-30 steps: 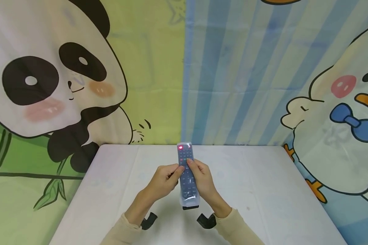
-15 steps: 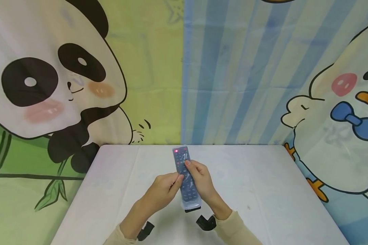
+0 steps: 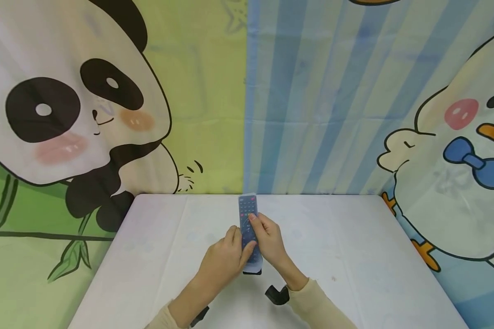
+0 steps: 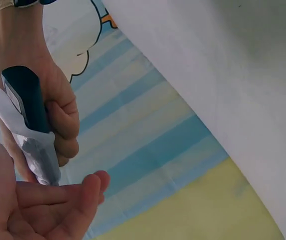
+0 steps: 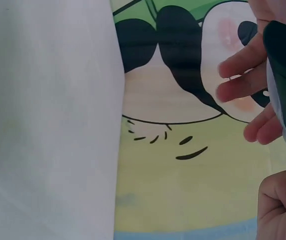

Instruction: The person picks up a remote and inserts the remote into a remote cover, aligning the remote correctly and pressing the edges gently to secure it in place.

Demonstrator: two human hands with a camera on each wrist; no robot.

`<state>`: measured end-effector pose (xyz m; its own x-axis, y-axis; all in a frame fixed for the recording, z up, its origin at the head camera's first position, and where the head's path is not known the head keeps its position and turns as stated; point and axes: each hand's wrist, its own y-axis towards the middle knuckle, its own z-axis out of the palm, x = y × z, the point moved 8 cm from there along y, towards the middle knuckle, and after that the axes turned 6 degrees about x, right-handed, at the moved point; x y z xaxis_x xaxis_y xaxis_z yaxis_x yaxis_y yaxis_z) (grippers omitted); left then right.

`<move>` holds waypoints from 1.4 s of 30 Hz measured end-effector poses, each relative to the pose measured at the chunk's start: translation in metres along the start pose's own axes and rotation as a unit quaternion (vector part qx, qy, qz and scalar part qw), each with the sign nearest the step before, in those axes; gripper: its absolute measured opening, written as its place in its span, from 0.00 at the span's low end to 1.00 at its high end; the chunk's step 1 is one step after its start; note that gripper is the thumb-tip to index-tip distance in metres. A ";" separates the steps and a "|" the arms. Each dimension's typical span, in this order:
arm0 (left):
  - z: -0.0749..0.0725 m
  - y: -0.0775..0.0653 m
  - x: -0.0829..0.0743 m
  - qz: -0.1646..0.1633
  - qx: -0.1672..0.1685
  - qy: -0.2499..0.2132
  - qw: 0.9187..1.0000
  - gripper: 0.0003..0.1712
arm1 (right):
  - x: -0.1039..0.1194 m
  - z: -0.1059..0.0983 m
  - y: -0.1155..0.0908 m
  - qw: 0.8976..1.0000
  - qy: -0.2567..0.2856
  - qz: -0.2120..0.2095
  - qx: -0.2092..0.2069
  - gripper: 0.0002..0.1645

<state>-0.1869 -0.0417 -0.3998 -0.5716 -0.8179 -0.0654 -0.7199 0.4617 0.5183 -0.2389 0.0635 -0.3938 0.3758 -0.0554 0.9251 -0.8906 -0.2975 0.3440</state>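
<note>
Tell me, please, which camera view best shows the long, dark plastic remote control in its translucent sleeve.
The head view: both ends and the button face of the remote control show. Left wrist shows one dark end protruding from the sleeve; right wrist, only a dark part cropped at the edge.

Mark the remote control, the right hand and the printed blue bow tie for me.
Remote control (image 3: 248,232), head view: its buttoned face.
Right hand (image 3: 272,242), head view: near the thumb's base.
Blue bow tie (image 3: 473,161), head view: its middle knot.
</note>
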 end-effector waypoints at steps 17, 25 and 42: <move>0.050 -0.009 0.031 -0.188 0.086 -0.507 0.837 0.18 | -0.026 -0.006 0.011 0.995 -0.073 -0.068 -0.024 0.20; 0.053 -0.017 0.044 -0.204 0.019 -0.531 0.822 0.14 | -0.007 -0.006 0.016 0.955 -0.244 -0.166 -0.012 0.25; 0.021 -0.010 0.041 -0.181 -0.057 -0.569 0.800 0.11 | 0.007 0.000 -0.001 0.972 -0.111 -0.200 0.052 0.25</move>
<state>-0.2114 -0.0730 -0.4257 -0.3687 -0.0176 -0.9294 -0.9158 0.1780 0.3600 -0.2355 0.0631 -0.3871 0.7433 -0.1163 0.6588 -0.6352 -0.4317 0.6405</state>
